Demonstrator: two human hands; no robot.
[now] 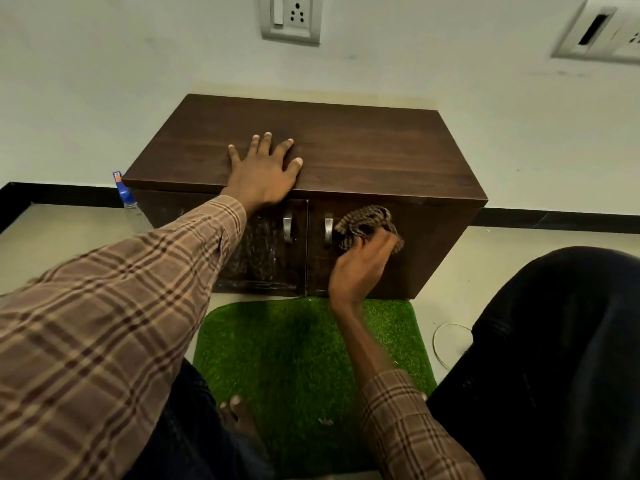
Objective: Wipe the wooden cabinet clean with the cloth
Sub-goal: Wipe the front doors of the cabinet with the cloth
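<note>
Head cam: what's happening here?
A person is wiping a low wooden cabinet. The left hand lies flat on its top, fingers spread. The right hand holds a bunched cloth against the right door, beside its metal handle. The left door shows whitish streaks. A spray bottle stands at the cabinet's left.

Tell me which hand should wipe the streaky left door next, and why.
Right, probably. The right hand already grips the cloth against the right door, beside the left door. The left hand lies flat on the cabinet top, steadying it.
</note>
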